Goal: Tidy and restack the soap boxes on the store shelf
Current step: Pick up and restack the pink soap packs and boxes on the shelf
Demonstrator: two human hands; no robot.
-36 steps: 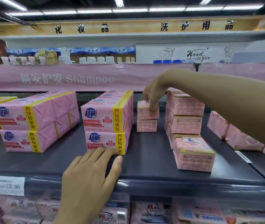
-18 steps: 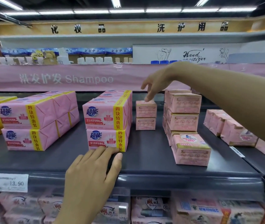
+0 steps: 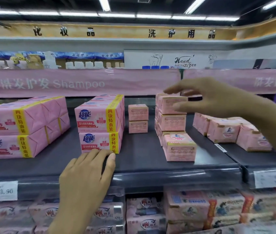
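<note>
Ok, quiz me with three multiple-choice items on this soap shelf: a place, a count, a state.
1. Where does the left hand rest? A: on the shelf front, before the lower blue-logo pack. B: on the price tag. C: on the banner.
2. How many boxes are in the small middle stack? A: one. B: two. C: four.
3. The right hand is: A: a fist. B: gripping a box. C: open, fingers spread.
Answers: A, its palm lies there; B, one sits atop another; C, it holds nothing.
</note>
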